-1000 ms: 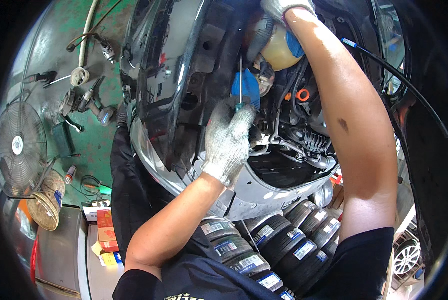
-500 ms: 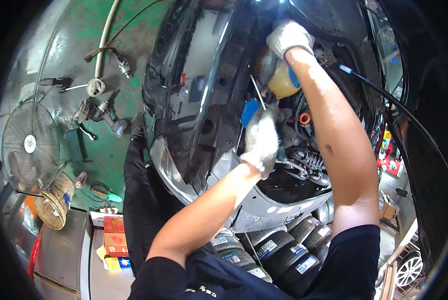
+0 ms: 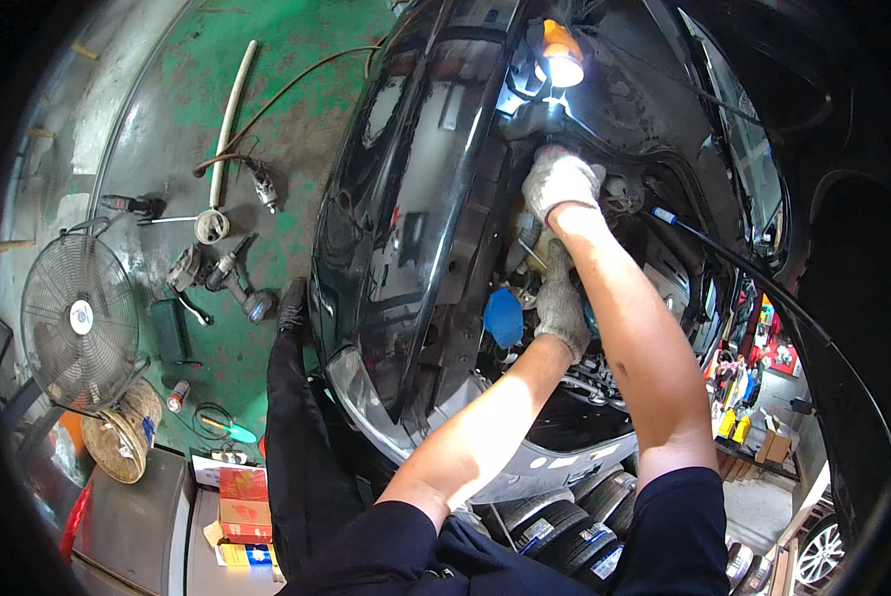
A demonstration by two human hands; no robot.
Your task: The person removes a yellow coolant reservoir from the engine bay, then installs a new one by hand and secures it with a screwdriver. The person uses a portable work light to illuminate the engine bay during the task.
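My gloved left hand [image 3: 562, 308] is deep in the engine bay of a black car [image 3: 426, 199], partly under my right forearm, closed on a screwdriver [image 3: 533, 253] whose shaft shows. A blue cap [image 3: 503, 318] sits beside it. Just above, my gloved right hand [image 3: 563, 182] has its fingers curled down over parts by a pale yellow reservoir [image 3: 527, 233], which is mostly covered; what those fingers grip is hidden. A lit orange work lamp [image 3: 559, 45] shines at the top of the bay.
The raised hood [image 3: 853, 248] and its strut [image 3: 783, 298] are at the right. On the green floor at left lie power tools [image 3: 229, 278], a hose [image 3: 232, 119], a standing fan [image 3: 80, 316] and a bucket [image 3: 118, 432]. Stacked tyres [image 3: 555, 526] stand below the bumper.
The view has shifted, bringing the lamp into sight. My right hand has come down toward my left hand, which has moved further in beneath the right forearm with the screwdriver.
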